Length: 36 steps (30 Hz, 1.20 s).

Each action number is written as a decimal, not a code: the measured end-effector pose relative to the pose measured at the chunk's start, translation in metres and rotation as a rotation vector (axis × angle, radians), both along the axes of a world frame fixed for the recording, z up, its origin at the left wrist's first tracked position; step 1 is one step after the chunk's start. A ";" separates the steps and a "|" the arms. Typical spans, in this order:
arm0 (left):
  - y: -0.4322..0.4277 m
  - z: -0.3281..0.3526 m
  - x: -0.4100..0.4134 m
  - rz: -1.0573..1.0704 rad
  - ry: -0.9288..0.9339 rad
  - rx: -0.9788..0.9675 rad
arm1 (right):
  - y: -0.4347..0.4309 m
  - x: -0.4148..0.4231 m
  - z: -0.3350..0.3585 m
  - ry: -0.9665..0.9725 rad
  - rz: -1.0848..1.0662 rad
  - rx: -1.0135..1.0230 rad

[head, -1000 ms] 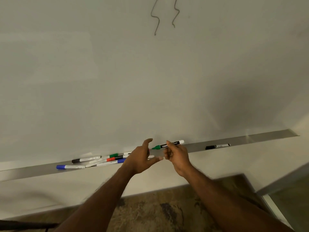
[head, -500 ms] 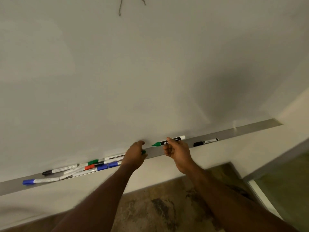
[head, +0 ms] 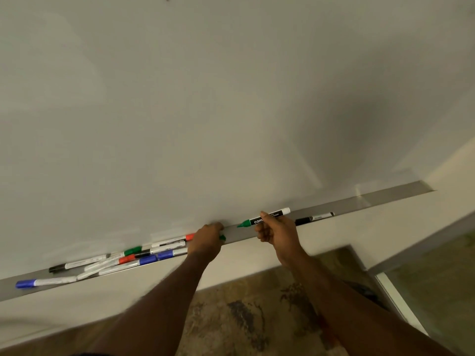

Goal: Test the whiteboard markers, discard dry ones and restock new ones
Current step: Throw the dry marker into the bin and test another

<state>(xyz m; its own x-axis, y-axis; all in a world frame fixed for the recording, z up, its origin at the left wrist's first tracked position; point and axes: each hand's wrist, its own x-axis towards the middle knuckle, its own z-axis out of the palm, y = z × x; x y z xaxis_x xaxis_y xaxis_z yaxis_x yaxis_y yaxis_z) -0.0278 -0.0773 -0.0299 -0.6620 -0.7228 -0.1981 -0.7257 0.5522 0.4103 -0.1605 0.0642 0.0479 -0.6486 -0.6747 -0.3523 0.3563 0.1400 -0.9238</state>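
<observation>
My right hand [head: 276,232] pinches an uncapped green marker [head: 267,217], its green tip pointing left just above the metal tray [head: 372,201] under the whiteboard [head: 231,111]. At the tray's edge, my left hand [head: 207,238] is curled round a small green cap [head: 222,237] that peeks out by the fingers. Left of that hand, several capped markers lie in a loose pile [head: 144,255], with blue, red, green and black caps. A blue-capped marker [head: 45,281] lies apart at the far left. One black marker [head: 314,218] lies in the tray right of my right hand.
The tray ends at the right near a wall corner [head: 434,170]. Below the board runs a pale wall strip, then a mottled brown floor [head: 244,317]. A grey frame and glass panel [head: 424,278] stand at the lower right.
The view has swung right and down, so the scribbles have left the top edge. My left hand went from spread fingers to curled over the green cap at the tray. The right hand stays on the marker.
</observation>
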 end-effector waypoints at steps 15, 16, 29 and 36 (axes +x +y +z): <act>-0.025 0.139 0.101 -0.159 0.447 -0.717 | -0.032 0.048 0.062 0.262 0.110 -0.222; -0.029 0.153 0.108 -0.169 0.493 -0.792 | -0.036 0.052 0.072 0.304 0.148 -0.258; -0.107 0.344 0.162 -0.066 0.658 -1.382 | -0.090 0.101 0.227 0.780 0.136 -0.666; -0.126 0.442 0.157 0.017 0.670 -1.504 | -0.117 0.112 0.328 1.032 -0.078 -0.945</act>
<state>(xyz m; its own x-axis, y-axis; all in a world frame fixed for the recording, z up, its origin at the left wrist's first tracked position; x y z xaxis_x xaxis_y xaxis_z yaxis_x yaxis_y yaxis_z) 0.1290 -0.2037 0.4123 -0.3264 0.0021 0.9452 -0.6605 0.7148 -0.2297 -0.0483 -0.0527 0.3754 -0.3793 -0.3367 0.8619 -0.5549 -0.6626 -0.5030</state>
